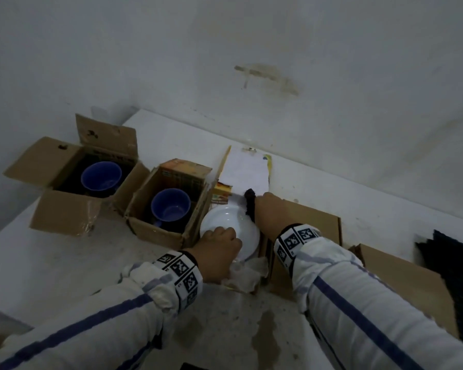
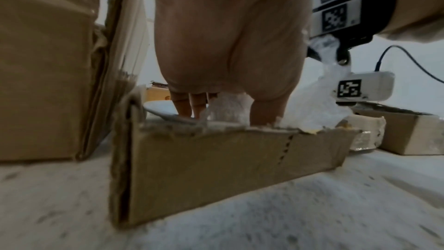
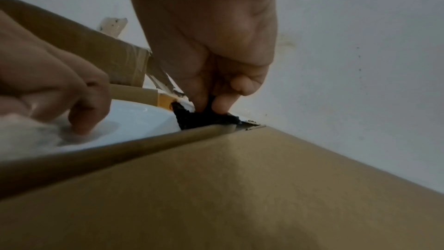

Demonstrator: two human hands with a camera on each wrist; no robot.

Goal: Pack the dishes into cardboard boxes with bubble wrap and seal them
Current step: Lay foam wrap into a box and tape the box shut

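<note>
A white plate (image 1: pixel 230 222) (image 3: pixel 134 121) lies in a shallow cardboard box (image 2: pixel 216 168) on crumpled bubble wrap (image 1: pixel 249 273) (image 2: pixel 310 105). My left hand (image 1: pixel 219 236) (image 2: pixel 225 115) grips the plate's near rim, fingers curled onto its top, thumb on the near side against the wrap. At the plate's far right edge my right hand (image 1: pixel 257 198) (image 3: pixel 211 105) pinches a black padding strip (image 1: pixel 250 206) (image 3: pixel 199 121) between thumb and fingers. The box's raised flap (image 1: pixel 245 169), white inside, stands behind the plate.
Two open boxes at the left each hold a blue cup (image 1: pixel 101 176) (image 1: pixel 170 206). Closed flat cartons (image 1: pixel 318 217) (image 1: pixel 401 284) lie right of the plate's box. A black stack (image 1: pixel 449 263) sits at the far right. The wall runs close behind.
</note>
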